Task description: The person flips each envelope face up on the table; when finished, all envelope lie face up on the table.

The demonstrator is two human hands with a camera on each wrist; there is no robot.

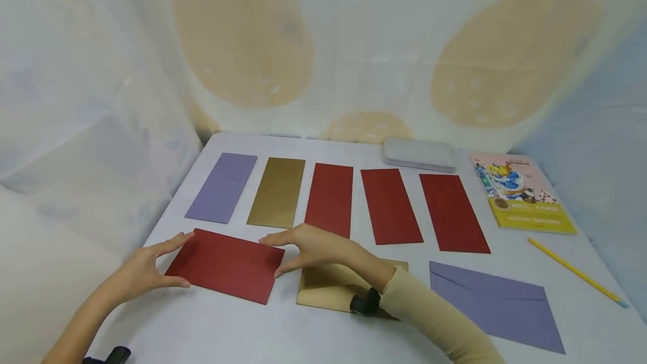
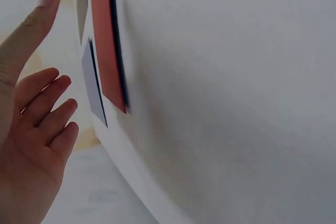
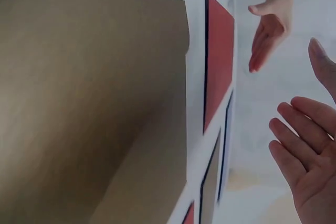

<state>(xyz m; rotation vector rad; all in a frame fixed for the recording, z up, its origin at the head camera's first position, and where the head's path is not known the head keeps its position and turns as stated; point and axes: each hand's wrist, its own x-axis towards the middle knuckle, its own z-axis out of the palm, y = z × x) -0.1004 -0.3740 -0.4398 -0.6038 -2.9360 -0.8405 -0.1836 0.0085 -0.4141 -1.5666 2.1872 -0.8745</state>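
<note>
Item: red envelope, front row, near-left part of the white surface. Lies flat, long axis approx. left-right w/ a slight skew, right end nearer the person. Not lifted, as far as the head view shows.

L hand: at the envelope's left short edge. Fingers straight to relaxed, thumb and forefinger spread like a bracket; thumb tip appears to touch the near-left corner, forefinger by the far-left corner. Not curled round anything. Left wrist view confirms: palm open, fingers loosely extended, clear of the surface.

R hand: at the right short edge, mirror pose. Fingers extended, spread, tips at or just beside the edge; actual contact can't be told. Holds nothing. Forearm crosses over the gold envelope lying just right of the red one.

Key relation: envelope sits between the two hands, lengthwise; each hand faces one short end, about equally near.

Also on surface:
- Back row, L to R: lilac strip, gold strip, three red strips, all long axis front-to-back.
- Lilac envelope, front right, flap side up.
- Grey tin, far edge.
- Picture book, far right.
- Yellow pencil, right, near the book.
</note>
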